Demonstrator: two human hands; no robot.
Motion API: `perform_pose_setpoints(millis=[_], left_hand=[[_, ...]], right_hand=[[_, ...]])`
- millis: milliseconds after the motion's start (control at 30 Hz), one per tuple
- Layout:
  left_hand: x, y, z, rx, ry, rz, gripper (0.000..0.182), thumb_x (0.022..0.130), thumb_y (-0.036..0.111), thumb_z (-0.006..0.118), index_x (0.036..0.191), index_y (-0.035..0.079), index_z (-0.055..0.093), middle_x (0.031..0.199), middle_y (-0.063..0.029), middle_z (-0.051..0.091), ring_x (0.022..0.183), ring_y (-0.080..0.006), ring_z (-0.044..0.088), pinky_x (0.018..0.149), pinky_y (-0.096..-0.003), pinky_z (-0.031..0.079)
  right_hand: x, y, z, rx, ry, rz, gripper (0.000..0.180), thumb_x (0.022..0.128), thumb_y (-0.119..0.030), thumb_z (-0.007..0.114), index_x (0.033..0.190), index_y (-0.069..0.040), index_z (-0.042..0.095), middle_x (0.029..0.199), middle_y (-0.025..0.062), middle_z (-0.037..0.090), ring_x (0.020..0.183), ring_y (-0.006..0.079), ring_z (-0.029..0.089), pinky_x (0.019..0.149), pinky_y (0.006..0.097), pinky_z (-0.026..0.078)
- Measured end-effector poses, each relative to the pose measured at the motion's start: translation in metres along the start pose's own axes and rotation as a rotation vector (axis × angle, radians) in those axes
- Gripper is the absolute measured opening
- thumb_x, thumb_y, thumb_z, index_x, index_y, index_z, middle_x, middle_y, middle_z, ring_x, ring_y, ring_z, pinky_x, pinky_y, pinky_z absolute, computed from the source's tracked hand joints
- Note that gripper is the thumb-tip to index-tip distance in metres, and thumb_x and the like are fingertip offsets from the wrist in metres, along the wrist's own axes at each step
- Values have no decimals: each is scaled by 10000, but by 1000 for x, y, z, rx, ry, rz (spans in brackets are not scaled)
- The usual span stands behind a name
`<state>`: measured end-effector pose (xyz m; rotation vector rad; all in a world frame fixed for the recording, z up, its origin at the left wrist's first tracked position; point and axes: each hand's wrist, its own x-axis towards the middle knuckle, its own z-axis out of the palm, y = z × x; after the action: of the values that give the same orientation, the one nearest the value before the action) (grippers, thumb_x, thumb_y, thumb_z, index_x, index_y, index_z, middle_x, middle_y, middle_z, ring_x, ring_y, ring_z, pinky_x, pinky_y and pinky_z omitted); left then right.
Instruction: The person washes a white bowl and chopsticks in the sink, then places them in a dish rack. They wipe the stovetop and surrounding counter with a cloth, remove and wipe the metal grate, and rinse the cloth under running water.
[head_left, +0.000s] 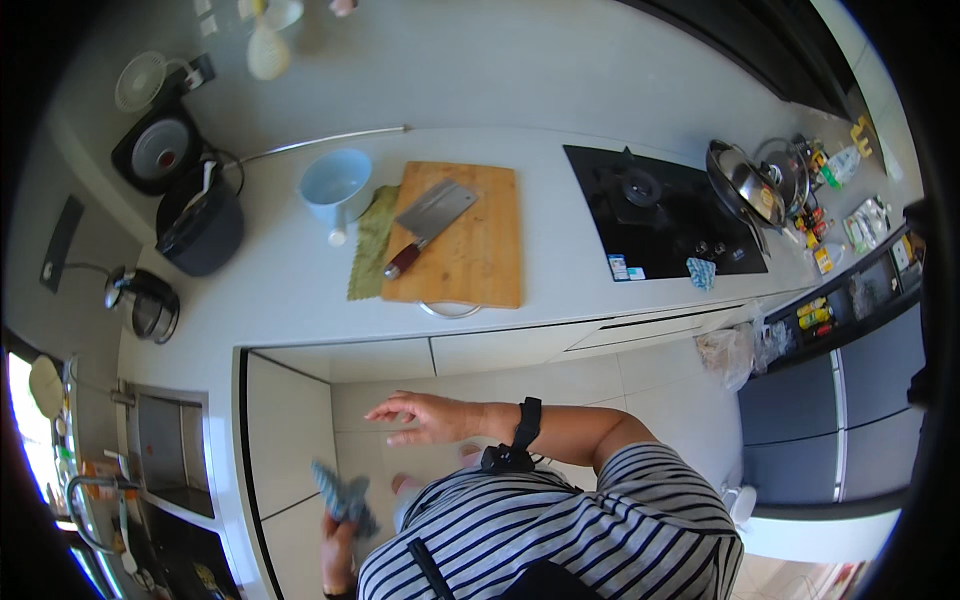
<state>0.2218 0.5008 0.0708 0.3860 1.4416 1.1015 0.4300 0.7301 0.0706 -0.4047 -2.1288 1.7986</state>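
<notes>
My left hand (337, 549), low at the left, grips a crumpled blue-and-white cloth (346, 499) beside the light cabinet fronts. Over the floor, my right hand (427, 418) reaches leftward across my body, fingers apart and holding nothing; a black strap circles that wrist. On the counter, a cleaver (439, 210) with a dark red handle lies diagonally on a wooden cutting board (487, 259). A green cloth (367, 262) is partly under the board's left side. Left of it stands a light blue pot or bowl (336, 180) with a handle.
A black gas hob (645, 225) holds a wok (739, 180) at its right end, and a small checked cloth (701, 274) rests at its front edge. A rice cooker (199, 225), a glass jug (154, 304) and a sink (172, 450) line the left. Dark refrigerator doors (795, 442) stand right.
</notes>
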Motion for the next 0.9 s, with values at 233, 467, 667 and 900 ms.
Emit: perform_pose_setpoints(millis=[233, 467, 667, 900], left_hand=[[142, 91, 212, 432, -973, 219, 592, 836, -56, 491, 1378, 22, 266, 1386, -112, 315, 1239, -224, 361, 978, -343, 372], [196, 118, 313, 505, -1294, 113, 466, 868, -25, 481, 1317, 55, 385, 1198, -83, 477, 1061, -172, 514, 867, -295, 437], [229, 112, 347, 513, -1231, 7, 341, 876, 14, 506, 1215, 45, 490, 1055, -65, 558, 944, -149, 553, 828, -275, 448], [239, 97, 380, 488, -873, 21, 334, 857, -8, 506, 1188, 34, 510, 1009, -80, 583, 903, -162, 571, 791, -280, 458]], right_hand=[[-66, 12, -77, 194, 666, 6, 456, 886, -264, 578, 1279, -69, 453, 1171, 122, 532, 1090, 221, 505, 945, 329, 387], [-233, 2, -173, 819, 1490, -103, 326, 923, -198, 441, 1174, -10, 529, 1062, 72, 609, 978, 164, 568, 864, 299, 449], [-390, -1, -298, 398, 1805, -253, 384, 909, -235, 472, 1249, -57, 480, 1124, 86, 580, 1037, 227, 538, 916, 362, 410], [-484, 146, -397, -1066, 1535, 1035, 593, 779, -330, 640, 1311, -174, 431, 1394, 195, 317, 1270, 391, 298, 991, 534, 279]])
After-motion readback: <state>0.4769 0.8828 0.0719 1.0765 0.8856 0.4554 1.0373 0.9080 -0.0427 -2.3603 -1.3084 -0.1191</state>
